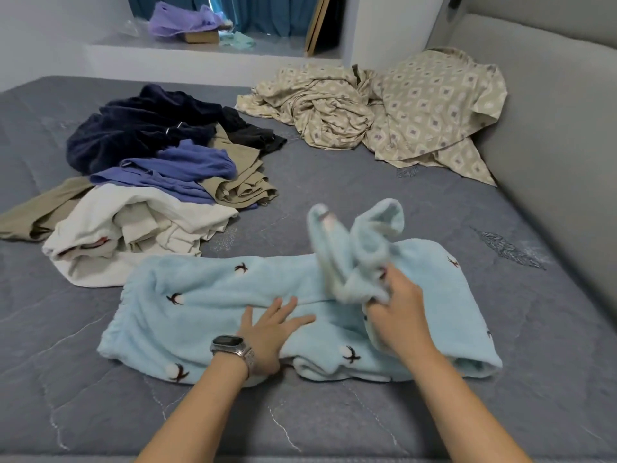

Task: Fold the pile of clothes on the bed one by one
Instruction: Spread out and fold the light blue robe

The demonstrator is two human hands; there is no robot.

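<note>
Head view. A pale-blue fleece garment (213, 315) lies spread across the near part of the grey bed (334, 182), its gathered waistband to the left; it reads as a pair of trousers, though this is a judgement. The left hand (270, 332), wrist bearing a watch (228, 344), lies flat with fingers straight, pressing the garment near its middle. The right hand (399, 305) grips a bunched length of the same fleece, apparently a leg end, and holds it raised above the cloth; the lifted part is blurred.

Step in hand, as judged: one fold of this single garment, the left hand pinning the crease line while the right carries the free end across. The next move calls for laying that end flat toward the waistband, edges matched, then smoothing.

The pile of clothes (150, 182) awaiting folding lies far left of the garment: navy, blue, khaki and white pieces, the white one touching the fleece's far-left edge. A patterned beige sheet (400, 108) lies crumpled at far right.

Hard to make out: the right fingertips, buried in fleece; the garment's near-right hem, hidden by the right forearm; the count of items in the pile.
</note>
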